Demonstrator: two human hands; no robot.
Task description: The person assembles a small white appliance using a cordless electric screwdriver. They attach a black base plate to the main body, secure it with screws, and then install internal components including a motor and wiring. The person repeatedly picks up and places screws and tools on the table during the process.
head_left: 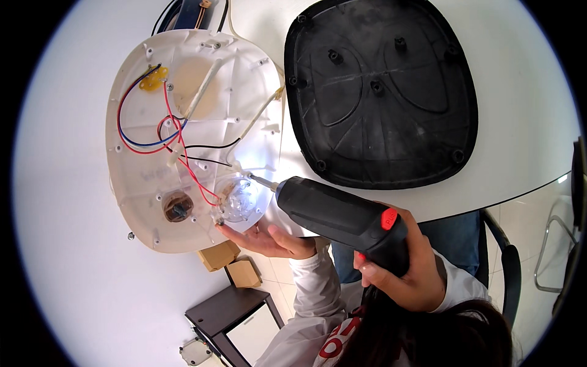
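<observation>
My right hand [416,263] is wrapped round the handle of a black cordless screwdriver [339,211] with red buttons. Its bit points left and meets a small pale post by the cable on a white plastic housing [140,196]. Light falls on the housing around that spot. At the near right edge of the housing, my left hand [266,240] grips it, fingertips beside a clear round dome [238,199]. Inside the housing, red wires [195,174], black and blue wires run between the dome, a yellow disc [154,78] and a white-sleeved cable [205,88].
A black ribbed cover [379,122] lies on the white table to the right of the housing. A loose screw [131,236] rests left of it. Beyond the near edge are cardboard boxes [244,273], a dark cabinet [229,309] and a chair [510,263].
</observation>
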